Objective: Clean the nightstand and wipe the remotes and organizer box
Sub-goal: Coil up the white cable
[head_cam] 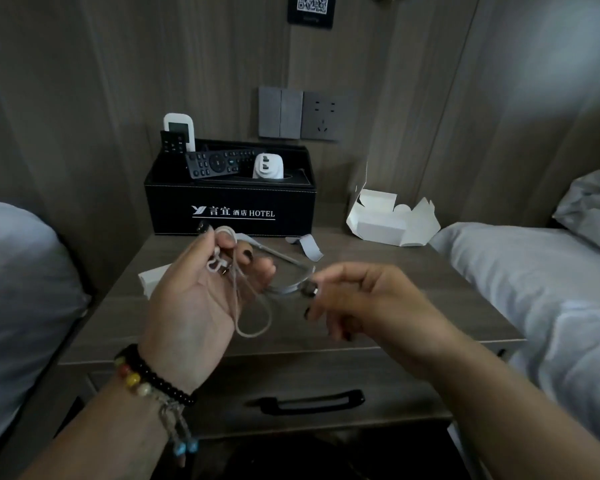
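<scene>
Over the wooden nightstand [413,299], my left hand [194,303] is closed around loops of a pale charging cable [253,332]. My right hand [371,299] pinches the cable's metal plug end between thumb and fingers. At the back of the nightstand stands the black organizer box [229,209] with HOTEL lettering. In it are a white remote [179,128], a small black remote [173,142], a long black remote [219,162] lying across the top, and a white charger plug [269,166].
An opened white cardboard package [390,221] lies at the back right of the nightstand, a paper scrap [309,245] near the box, and a white piece [151,278] behind my left hand. Beds with pale bedding flank both sides. A drawer handle [305,401] is below.
</scene>
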Demonstrator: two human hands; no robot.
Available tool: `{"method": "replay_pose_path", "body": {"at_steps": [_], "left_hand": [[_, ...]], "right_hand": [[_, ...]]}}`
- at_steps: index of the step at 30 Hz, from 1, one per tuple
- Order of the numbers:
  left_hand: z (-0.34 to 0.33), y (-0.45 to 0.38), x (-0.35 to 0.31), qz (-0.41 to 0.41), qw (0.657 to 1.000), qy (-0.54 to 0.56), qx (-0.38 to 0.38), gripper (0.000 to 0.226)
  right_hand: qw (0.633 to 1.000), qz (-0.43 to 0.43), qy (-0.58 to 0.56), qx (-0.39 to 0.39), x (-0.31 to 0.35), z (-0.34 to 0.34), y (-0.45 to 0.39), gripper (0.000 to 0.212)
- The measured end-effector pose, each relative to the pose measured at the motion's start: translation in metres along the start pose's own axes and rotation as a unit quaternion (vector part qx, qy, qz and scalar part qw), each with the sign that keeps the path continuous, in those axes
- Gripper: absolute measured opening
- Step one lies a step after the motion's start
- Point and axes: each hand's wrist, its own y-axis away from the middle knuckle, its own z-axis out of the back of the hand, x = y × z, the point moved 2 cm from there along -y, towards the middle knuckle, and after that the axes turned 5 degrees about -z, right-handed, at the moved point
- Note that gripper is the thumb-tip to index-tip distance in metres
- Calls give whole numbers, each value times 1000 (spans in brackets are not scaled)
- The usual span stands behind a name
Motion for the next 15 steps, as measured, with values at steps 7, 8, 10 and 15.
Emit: {"method": "replay_pose_path", "body": {"at_steps": [7, 8, 10, 15], "left_hand": [[16, 2, -12, -8, 982, -177, -60, 21], [19, 2, -14, -6, 977, -201, -68, 20], [22, 3, -16, -2, 971, -228, -75, 19], [22, 5, -19, 10, 974, -217, -68, 18]], "right_hand": [[955, 20, 263, -138, 48, 16, -85, 11], [934, 6, 327, -144, 47, 18, -102, 13], [882, -42, 450, -134, 38, 19, -129, 18], [815, -115, 554, -126, 16, 16, -161, 28]]}}
